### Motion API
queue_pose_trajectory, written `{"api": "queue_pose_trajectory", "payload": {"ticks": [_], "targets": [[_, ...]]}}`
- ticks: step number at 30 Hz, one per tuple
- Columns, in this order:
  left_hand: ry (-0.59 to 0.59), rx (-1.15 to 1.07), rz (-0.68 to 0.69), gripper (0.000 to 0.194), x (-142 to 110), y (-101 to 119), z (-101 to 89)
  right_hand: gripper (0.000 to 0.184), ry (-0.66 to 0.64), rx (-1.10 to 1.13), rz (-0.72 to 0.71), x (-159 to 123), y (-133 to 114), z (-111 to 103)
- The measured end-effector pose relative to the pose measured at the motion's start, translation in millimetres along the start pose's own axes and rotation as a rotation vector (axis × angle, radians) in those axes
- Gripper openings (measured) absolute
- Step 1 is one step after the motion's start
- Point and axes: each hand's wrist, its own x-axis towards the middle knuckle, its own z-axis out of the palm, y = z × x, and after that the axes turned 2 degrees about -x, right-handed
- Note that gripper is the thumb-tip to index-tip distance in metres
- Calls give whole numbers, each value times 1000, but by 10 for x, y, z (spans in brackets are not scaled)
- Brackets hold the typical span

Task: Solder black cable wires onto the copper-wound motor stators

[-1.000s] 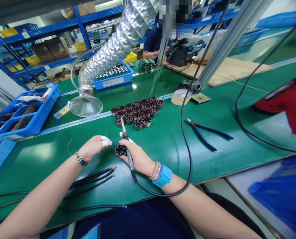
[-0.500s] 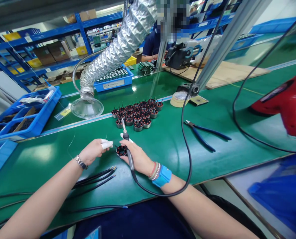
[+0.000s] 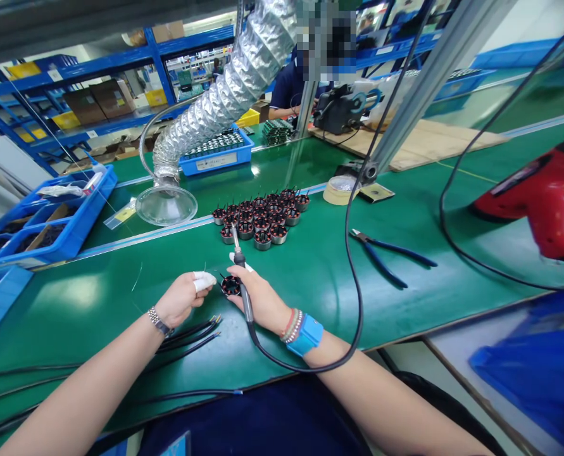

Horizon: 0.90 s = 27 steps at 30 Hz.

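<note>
My right hand (image 3: 263,301) is closed around a soldering iron (image 3: 246,297), its metal tip pointing away from me. The same hand also grips a small black motor stator (image 3: 230,285) between its fingers. My left hand (image 3: 183,299) is closed in a pinch at the stator's left side, with white covers on its fingertips. A thin, shiny solder wire (image 3: 138,277) shows in pieces around this hand; its pinched part is hidden. Beyond the hands, several similar stators (image 3: 261,218) with copper windings stand grouped on the green bench (image 3: 310,272).
Cutting pliers (image 3: 386,247) lie spread at right, near a red tool (image 3: 538,202). Black cables (image 3: 187,339) rest by my left forearm. A fume hood (image 3: 166,206) hangs behind. Blue bins (image 3: 68,228) stand left. A co-worker (image 3: 286,92) sits across the bench.
My left hand has moved slightly right and turned, bringing its pinched fingertips close against the stator. My right hand holds the iron and stator almost as before.
</note>
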Motion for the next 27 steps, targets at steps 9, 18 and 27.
{"api": "queue_pose_trajectory", "payload": {"ticks": [9,18,27], "targets": [[-92,103,-139,36,-97,-2,15,52,-1,0,1,13,-34,-21],[-54,359,95,31,-68,-116,-89,51,-2,13,27,-20,11,7],[-194,1101,227,18,-336,-359,-309,48,56,23,-1,-42,22,30]]}}
